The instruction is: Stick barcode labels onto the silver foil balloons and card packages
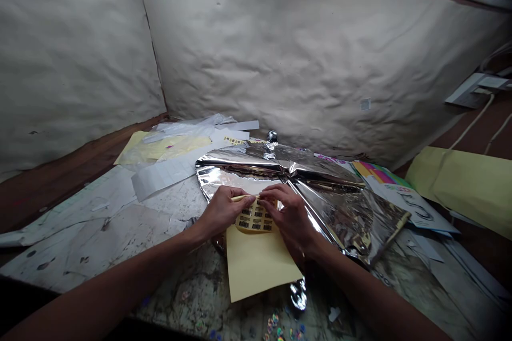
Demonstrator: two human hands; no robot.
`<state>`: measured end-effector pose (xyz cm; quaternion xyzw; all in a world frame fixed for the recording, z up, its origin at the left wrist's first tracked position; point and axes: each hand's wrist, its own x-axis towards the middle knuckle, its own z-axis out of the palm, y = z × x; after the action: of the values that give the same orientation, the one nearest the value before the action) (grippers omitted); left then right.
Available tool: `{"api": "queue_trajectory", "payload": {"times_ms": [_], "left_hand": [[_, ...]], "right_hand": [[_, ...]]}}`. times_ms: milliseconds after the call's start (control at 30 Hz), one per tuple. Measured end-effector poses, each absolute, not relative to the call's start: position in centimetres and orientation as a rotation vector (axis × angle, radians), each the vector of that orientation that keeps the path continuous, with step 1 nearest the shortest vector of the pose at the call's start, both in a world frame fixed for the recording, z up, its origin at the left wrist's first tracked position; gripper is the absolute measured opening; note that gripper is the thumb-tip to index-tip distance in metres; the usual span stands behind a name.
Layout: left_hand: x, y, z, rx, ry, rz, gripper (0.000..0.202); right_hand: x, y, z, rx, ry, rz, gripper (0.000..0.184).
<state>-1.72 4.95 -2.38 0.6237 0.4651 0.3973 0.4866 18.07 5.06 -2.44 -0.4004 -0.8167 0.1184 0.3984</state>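
Observation:
A yellow sheet of barcode stickers (256,222) is held up in front of me, its top edge curled over. Printed labels in rows show on its upper part, and a plain yellow stretch (260,264) hangs below. My left hand (224,206) pinches the curled edge from the left, thumb against fingers. Close beside it, my right hand (291,216) is closed on the same edge, thumb and fingertips together; whether a single label is between them, I cannot tell. Under and behind both hands lies a shiny silver foil item (332,197), creased and folded, probably a foil balloon.
Clear plastic and white paper strips (164,176) lie at the back left. Coloured printed packets (416,208) are on the right, near yellow paper (460,184). Small shiny sequins (274,322) dot the stained tabletop (188,287). A power socket (478,88) with cables is at right.

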Motion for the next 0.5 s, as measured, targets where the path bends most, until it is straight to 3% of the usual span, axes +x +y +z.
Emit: {"api": "queue_trajectory", "payload": {"times_ms": [200,367,500], "left_hand": [[-2.1,5.3,-2.7,1.303,1.12,0.907,0.034],[-3.1,5.4,-1.2,1.255,0.978,0.529,0.028],[-3.2,4.5,0.2,1.412,0.697,0.079,0.023]], "right_hand": [[18.6,4.9,-0.6,-0.937,-2.099,0.321,0.007],[22.6,5.2,4.2,-1.002,-1.993,1.098,0.017],[25.3,4.4,3.7,-1.183,-2.07,1.547,0.026]]}}
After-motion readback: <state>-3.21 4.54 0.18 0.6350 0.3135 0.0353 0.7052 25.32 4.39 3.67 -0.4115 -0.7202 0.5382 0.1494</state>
